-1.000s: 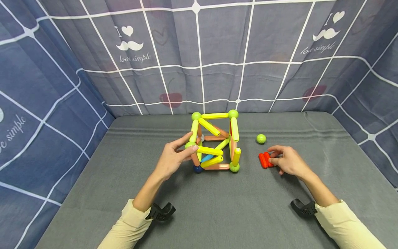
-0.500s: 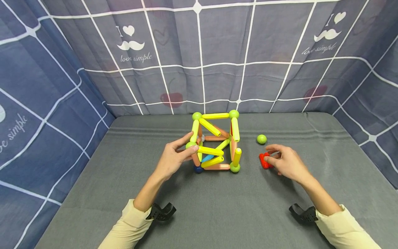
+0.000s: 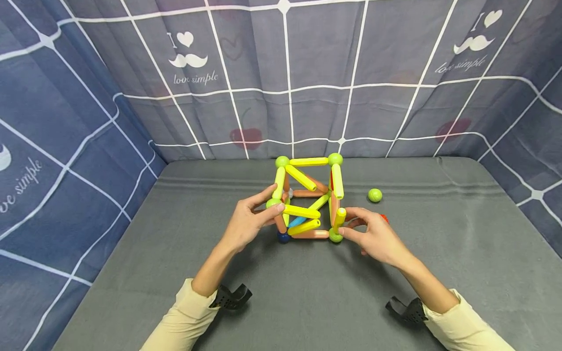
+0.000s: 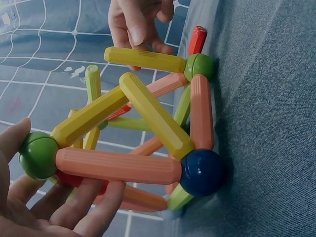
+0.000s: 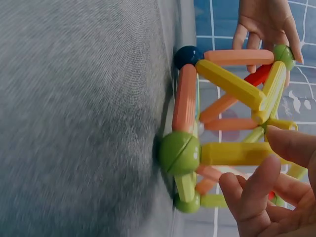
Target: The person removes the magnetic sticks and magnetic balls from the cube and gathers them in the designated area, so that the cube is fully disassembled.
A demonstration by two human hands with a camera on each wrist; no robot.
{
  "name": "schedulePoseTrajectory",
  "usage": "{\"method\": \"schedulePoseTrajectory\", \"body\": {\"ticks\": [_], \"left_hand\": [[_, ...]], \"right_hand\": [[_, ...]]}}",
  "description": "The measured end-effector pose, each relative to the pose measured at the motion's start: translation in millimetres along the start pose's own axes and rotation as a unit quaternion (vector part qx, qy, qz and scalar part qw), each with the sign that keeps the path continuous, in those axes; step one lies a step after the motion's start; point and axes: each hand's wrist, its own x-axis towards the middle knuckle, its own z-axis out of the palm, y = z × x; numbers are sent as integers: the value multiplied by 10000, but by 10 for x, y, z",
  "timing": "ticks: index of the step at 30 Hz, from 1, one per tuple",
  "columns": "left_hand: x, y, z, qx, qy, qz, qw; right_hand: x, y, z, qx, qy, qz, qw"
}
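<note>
A boxy frame (image 3: 311, 234) of toy building sticks and balls stands on the grey cloth, with yellow, orange and blue sticks. My left hand (image 3: 243, 224) grips its near left upper corner at a green ball (image 4: 38, 155), thumb on the ball and fingers behind the orange stick. A navy ball (image 4: 202, 173) sits below that corner. At the near right corner my right hand (image 3: 379, 239) pinches an upright yellow stick (image 5: 232, 154) that stands on a ridged green ball (image 5: 180, 153). Part of that stick is hidden by the thumb and fingers in the right wrist view.
A loose green ball (image 3: 375, 195) lies to the right of the frame. Nearby, a red stick (image 3: 384, 218) shows partly behind the right hand. Grey-blue patterned curtains (image 3: 316, 112) enclose the back and sides of the cloth-covered surface (image 3: 307, 302).
My right hand has left the red sticks and moved left to the upright yellow stick. The left hand keeps its hold on the frame. The head view has shifted slightly.
</note>
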Motion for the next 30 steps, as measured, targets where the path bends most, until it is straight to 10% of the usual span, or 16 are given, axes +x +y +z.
{"method": "schedulePoseTrajectory", "body": {"ticks": [21, 30], "left_hand": [[-2, 31, 1, -91, -18, -11, 10000], [-6, 20, -2, -74, -34, 5, 10000]], "right_hand": [[135, 7, 67, -391, -96, -382, 9985], [70, 48, 46, 431, -95, -231, 9988]]}}
